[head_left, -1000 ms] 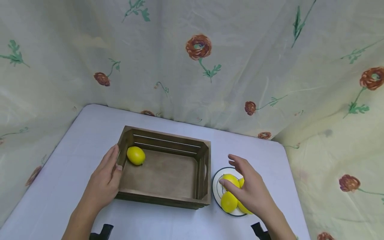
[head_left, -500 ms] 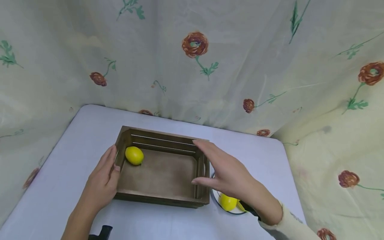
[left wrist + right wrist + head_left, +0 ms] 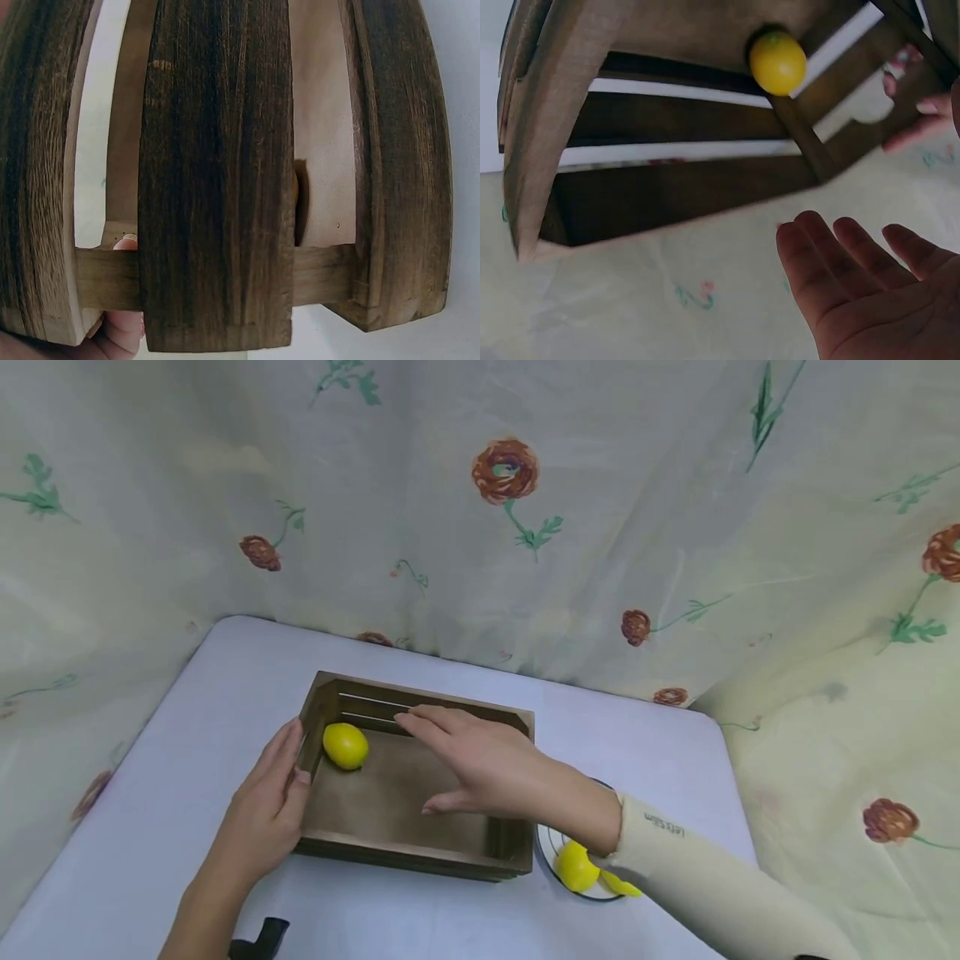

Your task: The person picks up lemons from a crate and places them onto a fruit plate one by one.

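- A wooden crate (image 3: 420,793) sits on a pale table (image 3: 187,710), seen from above by the head camera.
- One lemon (image 3: 346,746) lies inside the crate, in its far left corner.
- The left hand (image 3: 262,818) rests against the crate's left end, fingers straight along the outside wall and thumb hooked over the rim.
- The right hand (image 3: 480,764) hovers over the crate's middle, palm down, fingers relaxed and spread, holding nothing.
- Its fingertips (image 3: 408,718) point toward the lemon but stay apart from it.
- The right wrist view shows that open palm (image 3: 870,300) empty, with the lemon (image 3: 778,61) beyond it.
- A plate (image 3: 551,852) just right of the crate holds more lemons (image 3: 577,867), partly hidden by the sleeve (image 3: 697,885).
- A floral curtain (image 3: 495,510) hangs behind.
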A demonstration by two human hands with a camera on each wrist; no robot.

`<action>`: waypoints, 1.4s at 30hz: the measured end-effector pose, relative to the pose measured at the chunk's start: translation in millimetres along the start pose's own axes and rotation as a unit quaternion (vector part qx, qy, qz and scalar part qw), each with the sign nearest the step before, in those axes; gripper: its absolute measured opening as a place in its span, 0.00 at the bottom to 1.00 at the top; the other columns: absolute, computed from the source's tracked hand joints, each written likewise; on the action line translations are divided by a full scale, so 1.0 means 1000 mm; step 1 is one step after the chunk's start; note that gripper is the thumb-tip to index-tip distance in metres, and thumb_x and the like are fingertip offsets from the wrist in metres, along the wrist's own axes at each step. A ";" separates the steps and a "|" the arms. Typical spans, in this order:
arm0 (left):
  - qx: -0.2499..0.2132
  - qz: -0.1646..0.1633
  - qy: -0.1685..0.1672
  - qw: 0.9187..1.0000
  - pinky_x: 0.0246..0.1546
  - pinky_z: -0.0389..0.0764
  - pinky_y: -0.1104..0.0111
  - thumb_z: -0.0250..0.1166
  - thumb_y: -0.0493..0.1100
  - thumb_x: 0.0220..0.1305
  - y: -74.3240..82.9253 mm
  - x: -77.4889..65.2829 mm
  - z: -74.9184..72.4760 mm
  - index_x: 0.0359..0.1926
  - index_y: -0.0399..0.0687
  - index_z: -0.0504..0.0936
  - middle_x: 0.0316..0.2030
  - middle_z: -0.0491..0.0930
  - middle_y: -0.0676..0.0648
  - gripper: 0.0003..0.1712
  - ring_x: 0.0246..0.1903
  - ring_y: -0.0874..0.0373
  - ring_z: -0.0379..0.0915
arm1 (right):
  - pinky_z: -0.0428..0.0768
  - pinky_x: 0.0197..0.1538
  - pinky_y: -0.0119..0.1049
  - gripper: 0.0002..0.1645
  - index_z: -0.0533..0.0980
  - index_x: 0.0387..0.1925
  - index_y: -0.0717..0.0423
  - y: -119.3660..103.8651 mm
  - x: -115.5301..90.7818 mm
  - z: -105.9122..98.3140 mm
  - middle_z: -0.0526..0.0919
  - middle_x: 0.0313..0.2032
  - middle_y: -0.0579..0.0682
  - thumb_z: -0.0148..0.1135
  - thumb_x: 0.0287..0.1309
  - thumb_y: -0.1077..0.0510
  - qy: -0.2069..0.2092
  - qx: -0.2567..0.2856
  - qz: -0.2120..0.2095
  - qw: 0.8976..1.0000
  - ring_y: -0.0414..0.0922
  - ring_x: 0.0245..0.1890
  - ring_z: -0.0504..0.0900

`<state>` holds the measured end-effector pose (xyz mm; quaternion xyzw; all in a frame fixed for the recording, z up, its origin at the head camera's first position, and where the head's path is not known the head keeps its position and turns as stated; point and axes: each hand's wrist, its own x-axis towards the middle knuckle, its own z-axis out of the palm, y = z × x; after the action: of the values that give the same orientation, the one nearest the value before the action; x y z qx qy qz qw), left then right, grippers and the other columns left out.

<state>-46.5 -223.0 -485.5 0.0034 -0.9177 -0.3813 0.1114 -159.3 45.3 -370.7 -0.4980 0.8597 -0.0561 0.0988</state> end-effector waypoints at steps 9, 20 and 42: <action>0.008 -0.002 0.002 1.000 0.71 0.65 0.43 0.50 0.39 0.80 0.001 -0.001 0.001 0.82 0.39 0.53 0.82 0.52 0.42 0.35 0.73 0.37 0.62 | 0.86 0.54 0.40 0.63 0.56 0.82 0.47 -0.002 0.037 0.015 0.64 0.77 0.51 0.79 0.54 0.35 -0.044 -0.022 0.001 0.999 0.48 0.72 0.70; 0.011 -0.009 0.001 1.000 0.69 0.66 0.41 0.51 0.40 0.80 0.000 0.000 0.000 0.83 0.41 0.52 0.82 0.52 0.42 0.36 0.74 0.37 0.60 | 0.80 0.63 0.38 0.58 0.60 0.80 0.49 0.004 0.082 0.044 0.67 0.75 0.51 0.80 0.55 0.42 -0.062 -0.032 -0.023 0.997 0.47 0.71 0.72; -0.010 0.007 -0.008 1.000 0.72 0.64 0.42 0.51 0.39 0.80 -0.006 0.001 -0.001 0.82 0.39 0.53 0.82 0.51 0.44 0.35 0.74 0.39 0.60 | 0.81 0.61 0.38 0.54 0.62 0.80 0.45 -0.001 0.131 0.103 0.68 0.75 0.50 0.78 0.58 0.41 -0.085 -0.019 0.000 0.996 0.47 0.68 0.74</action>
<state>-48.0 -228.5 -488.7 -0.0071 -0.9147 -0.3896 0.1072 -198.4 -69.3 -485.9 -0.5025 0.8494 0.0030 0.1615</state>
